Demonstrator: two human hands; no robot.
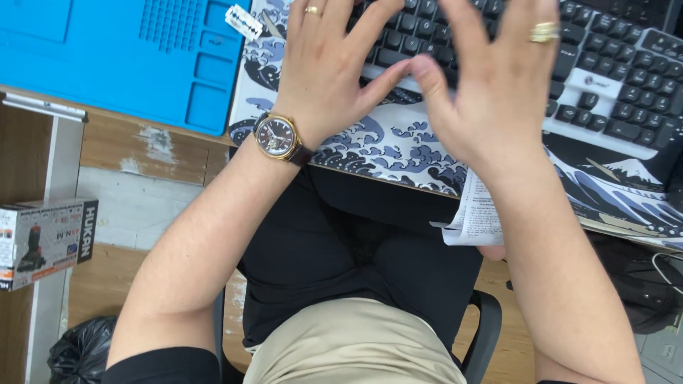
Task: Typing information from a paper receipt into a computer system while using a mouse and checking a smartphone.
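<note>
My left hand [331, 67] hovers over the left part of a black keyboard [612, 78], fingers spread, holding nothing. It wears a gold ring, and a brown-faced watch [277, 136] sits on its wrist. My right hand [494, 85] is raised over the keyboard's middle, fingers apart and empty, with a gold ring on one finger. The two thumbs nearly touch. The keyboard rests on a desk mat with a blue and white wave print [384, 146].
A blue silicone work mat [114, 57] lies at the upper left, a razor blade [244, 21] beside it. A folded printed paper [477, 213] hangs off the desk edge. A small box [46, 242] sits on a shelf at left. A black bag [78, 352] lies below.
</note>
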